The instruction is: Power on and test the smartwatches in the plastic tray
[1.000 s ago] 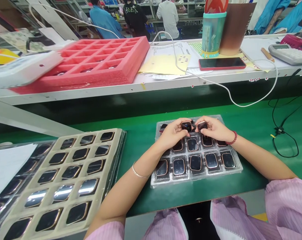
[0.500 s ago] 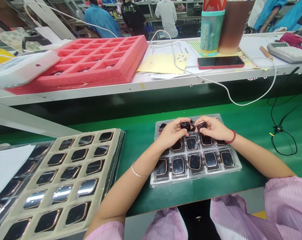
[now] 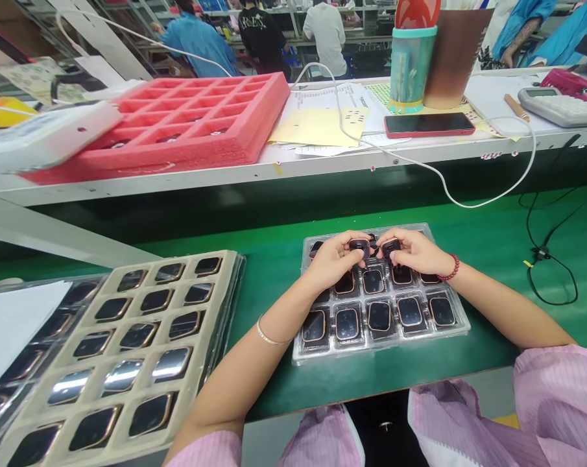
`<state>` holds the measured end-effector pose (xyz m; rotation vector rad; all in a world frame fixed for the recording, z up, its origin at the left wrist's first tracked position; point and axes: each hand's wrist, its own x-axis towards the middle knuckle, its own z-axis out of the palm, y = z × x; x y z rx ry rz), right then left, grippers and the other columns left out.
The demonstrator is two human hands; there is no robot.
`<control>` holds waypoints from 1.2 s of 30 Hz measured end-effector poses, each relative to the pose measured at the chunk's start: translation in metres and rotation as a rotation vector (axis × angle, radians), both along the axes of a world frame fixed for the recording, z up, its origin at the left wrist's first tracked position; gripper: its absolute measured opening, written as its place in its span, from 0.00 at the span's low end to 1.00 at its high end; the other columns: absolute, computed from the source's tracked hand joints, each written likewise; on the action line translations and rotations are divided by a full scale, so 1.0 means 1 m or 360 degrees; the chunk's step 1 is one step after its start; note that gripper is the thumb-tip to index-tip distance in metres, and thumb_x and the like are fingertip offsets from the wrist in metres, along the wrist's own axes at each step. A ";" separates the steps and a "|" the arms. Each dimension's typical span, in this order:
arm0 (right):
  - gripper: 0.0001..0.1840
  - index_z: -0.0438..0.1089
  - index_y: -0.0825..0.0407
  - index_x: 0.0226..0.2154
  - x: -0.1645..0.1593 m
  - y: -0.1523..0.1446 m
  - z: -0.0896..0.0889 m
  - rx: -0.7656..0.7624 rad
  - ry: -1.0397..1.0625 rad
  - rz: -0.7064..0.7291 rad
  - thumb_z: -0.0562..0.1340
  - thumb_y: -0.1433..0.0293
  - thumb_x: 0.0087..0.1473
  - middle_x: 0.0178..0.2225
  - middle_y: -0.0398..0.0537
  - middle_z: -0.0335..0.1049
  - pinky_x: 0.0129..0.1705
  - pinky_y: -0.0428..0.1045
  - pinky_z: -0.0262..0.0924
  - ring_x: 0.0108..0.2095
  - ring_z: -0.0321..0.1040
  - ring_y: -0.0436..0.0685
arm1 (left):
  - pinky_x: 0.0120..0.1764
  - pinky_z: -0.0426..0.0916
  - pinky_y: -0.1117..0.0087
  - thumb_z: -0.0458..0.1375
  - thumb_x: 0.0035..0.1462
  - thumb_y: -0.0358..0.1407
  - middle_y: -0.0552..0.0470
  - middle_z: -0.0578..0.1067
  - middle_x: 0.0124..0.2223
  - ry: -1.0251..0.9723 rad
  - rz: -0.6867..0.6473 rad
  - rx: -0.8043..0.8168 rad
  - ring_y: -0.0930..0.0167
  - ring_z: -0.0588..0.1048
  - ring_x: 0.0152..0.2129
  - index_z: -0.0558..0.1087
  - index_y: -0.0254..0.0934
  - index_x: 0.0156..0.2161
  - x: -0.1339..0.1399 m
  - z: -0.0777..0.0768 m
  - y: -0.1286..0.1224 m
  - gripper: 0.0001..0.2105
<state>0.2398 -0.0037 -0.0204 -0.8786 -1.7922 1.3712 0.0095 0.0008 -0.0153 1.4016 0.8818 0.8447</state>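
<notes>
My left hand (image 3: 339, 258) pinches a smartwatch face (image 3: 360, 246), dark with a rose-gold rim, between thumb and fingers. Close beside it, my right hand (image 3: 412, 250) grips a second watch face (image 3: 389, 246) of the same kind. Both are held over the back rows of a clear plastic tray (image 3: 381, 344). More watch faces, such as this one (image 3: 346, 323), lie screen up in the tray's pockets. Behind my hands, part of the back row is hidden.
Left on the green bench (image 3: 274, 395) lies a cream tray (image 3: 144, 347) of watch faces, beside a paper sheet (image 3: 21, 318). The shelf above holds a red foam tray (image 3: 186, 155), a phone (image 3: 429, 124), a teal cup (image 3: 410, 71) and a calculator (image 3: 563, 107). A white cable (image 3: 449, 188) droops over its edge.
Both hands stay over the tray. The watch faces have tilted slightly in my fingers, and my left thumb now lies across the left one.
</notes>
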 end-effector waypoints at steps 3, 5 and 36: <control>0.13 0.71 0.52 0.43 0.000 0.000 0.000 -0.0013 -0.0019 -0.0006 0.63 0.74 0.53 0.36 0.48 0.77 0.31 0.47 0.70 0.30 0.73 0.52 | 0.25 0.65 0.75 0.65 0.52 0.35 0.48 0.80 0.38 0.0008 -0.0006 0.0000 0.74 0.76 0.24 0.74 0.34 0.46 0.000 0.000 0.000 0.15; 0.11 0.71 0.53 0.43 0.000 0.000 0.000 -0.0077 -0.0052 -0.0017 0.62 0.72 0.56 0.35 0.48 0.77 0.29 0.47 0.69 0.25 0.70 0.50 | 0.23 0.63 0.75 0.64 0.53 0.37 0.47 0.80 0.37 0.0004 -0.0004 -0.0007 0.74 0.75 0.23 0.75 0.34 0.45 0.000 0.000 0.000 0.15; 0.19 0.69 0.52 0.45 0.002 -0.003 0.008 0.0004 -0.0038 -0.0008 0.62 0.77 0.49 0.41 0.51 0.78 0.40 0.51 0.71 0.41 0.76 0.57 | 0.28 0.70 0.74 0.58 0.44 0.24 0.53 0.77 0.33 -0.0590 -0.0946 -0.0554 0.73 0.76 0.25 0.71 0.38 0.47 -0.006 0.074 -0.077 0.21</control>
